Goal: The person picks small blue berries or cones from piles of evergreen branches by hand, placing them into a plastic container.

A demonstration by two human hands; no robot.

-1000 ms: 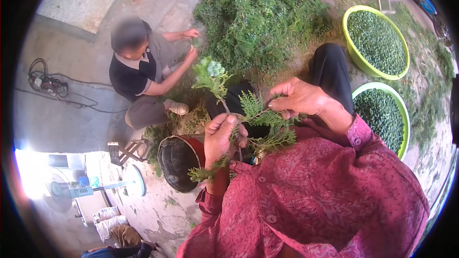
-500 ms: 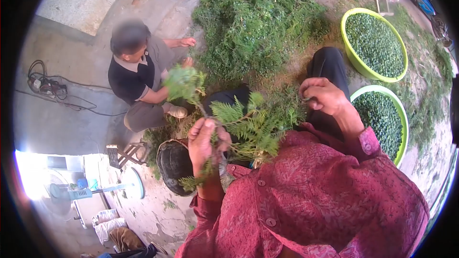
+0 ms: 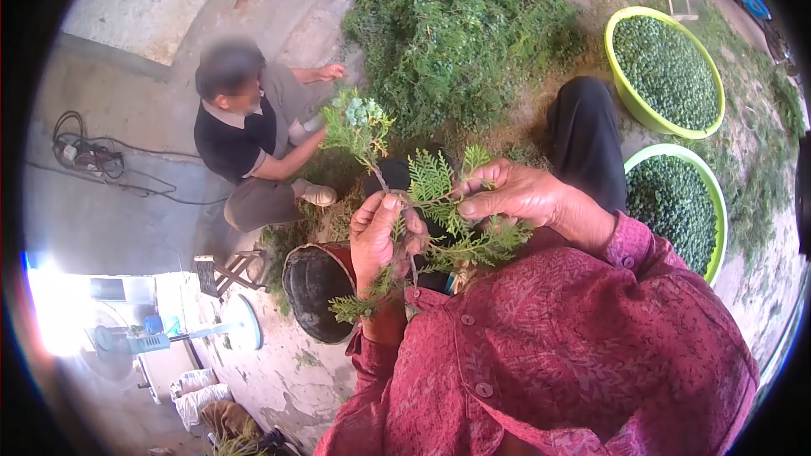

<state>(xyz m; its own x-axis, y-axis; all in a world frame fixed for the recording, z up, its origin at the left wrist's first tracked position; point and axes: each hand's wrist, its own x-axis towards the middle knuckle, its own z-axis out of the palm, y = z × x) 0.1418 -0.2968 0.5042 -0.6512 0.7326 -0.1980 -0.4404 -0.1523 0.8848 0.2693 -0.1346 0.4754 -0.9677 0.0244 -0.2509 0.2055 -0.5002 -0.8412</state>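
My left hand is closed around the stem of an arborvitae branch with flat, fern-like green sprays. Pale blue-green cones cluster at its upper tip. Thumb and fingertips of my right hand pinch a side sprig of the same branch, right of the main stem. Below my left hand, one spray hangs in front of the sleeve. A dark bucket with a reddish rim stands left of my left forearm.
Beyond my knees lies a large heap of cut greenery. At right stand a yellow-green tub and a pale green tub, both full of small green cones. Another person sits at left near a wooden stool, a cable and a fan.
My right hand has come left from beside my knee to the branch and now pinches a sprig. My left hand keeps its hold, and the cone-bearing tip has shifted slightly right and up.
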